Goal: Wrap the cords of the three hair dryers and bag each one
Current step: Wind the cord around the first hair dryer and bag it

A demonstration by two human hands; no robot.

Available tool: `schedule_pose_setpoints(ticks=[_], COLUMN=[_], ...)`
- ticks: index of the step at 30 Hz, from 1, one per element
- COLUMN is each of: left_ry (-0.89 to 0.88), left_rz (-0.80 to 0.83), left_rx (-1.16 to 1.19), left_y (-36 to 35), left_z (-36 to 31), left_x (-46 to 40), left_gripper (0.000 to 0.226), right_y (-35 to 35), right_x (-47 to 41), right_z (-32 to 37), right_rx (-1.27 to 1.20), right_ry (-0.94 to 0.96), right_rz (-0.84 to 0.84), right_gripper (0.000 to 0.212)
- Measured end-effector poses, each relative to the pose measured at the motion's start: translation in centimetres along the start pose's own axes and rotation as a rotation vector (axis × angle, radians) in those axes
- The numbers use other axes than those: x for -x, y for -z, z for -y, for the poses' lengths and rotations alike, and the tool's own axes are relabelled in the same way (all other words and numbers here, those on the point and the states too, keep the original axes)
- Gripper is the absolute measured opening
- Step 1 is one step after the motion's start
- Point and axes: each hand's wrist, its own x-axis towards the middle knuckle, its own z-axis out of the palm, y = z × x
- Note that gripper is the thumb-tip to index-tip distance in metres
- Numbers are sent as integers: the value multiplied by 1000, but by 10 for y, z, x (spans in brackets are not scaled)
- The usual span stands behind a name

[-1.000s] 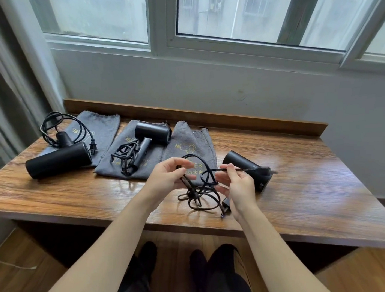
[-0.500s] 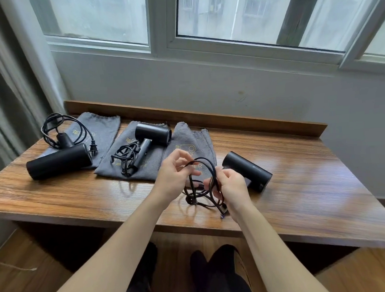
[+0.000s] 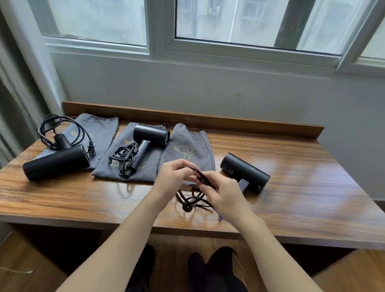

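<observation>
While both hands [image 3: 202, 185] pinch its cord [image 3: 193, 200], the right dryer [image 3: 244, 175] lies pointing far-left.

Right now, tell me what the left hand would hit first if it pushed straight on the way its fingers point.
The left hand points right, pinching the cord. Straight on, it would first meet the right hand, almost touching it already.

Looks like a home or hotel room: wooden table [image 3: 300, 184] under a sliding window [image 3: 225, 17], curtain [image 3: 3, 88] left of it, wood floor [image 3: 20, 286] below.
</observation>
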Motion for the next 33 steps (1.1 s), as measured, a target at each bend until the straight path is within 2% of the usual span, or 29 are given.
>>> schedule_pose_setpoints(ticks=[2, 6, 9, 11, 12, 14, 18, 21, 26, 30, 32, 33], left_ry=[31, 72, 127, 180, 209, 254, 350, 464, 477, 416, 373, 353], left_rz=[-8, -94, -140, -177, -187, -182, -181, -74, -43, -36, -40, -22], left_rx=[19, 35, 82, 159, 173, 135, 208, 331, 385, 464, 493, 491], left_y=[-1, -1, -1, 1, 3, 9, 14, 9, 6, 8, 11, 12], left_z=[-1, 2, 6, 10, 14, 20, 27, 28, 24, 12, 5, 2], left_x=[-2, -9, -11, -12, -13, -14, -11, -5, -3, -1, 0, 1], left_gripper=[14, 12, 14, 14, 14, 17, 23, 27, 23, 21, 22, 21], right_y=[-6, -12, -11, -10, -8, -3, 16, 21, 14, 17, 19, 19], right_x=[4, 7, 4, 5, 5, 6, 4, 2, -5, -8, -10, -11], right_z=[-1, -5, -6, -2, 2, 12, 26, 26, 11, 2, -3, -5], right_rx=[128, 216, 308, 271, 159, -231, -942, -1179, -935, -552, -353, -336], right_ry=[74, 196, 328, 338, 291, 104, -116, -185, -326, -463, -491, -514], right_rz=[-151, -370, -500, -525, -513, -447, -354, -327, -458, -554, -542, -518], right_gripper=[23, 5, 11, 13, 12, 12, 26, 32, 25, 23, 25, 27])
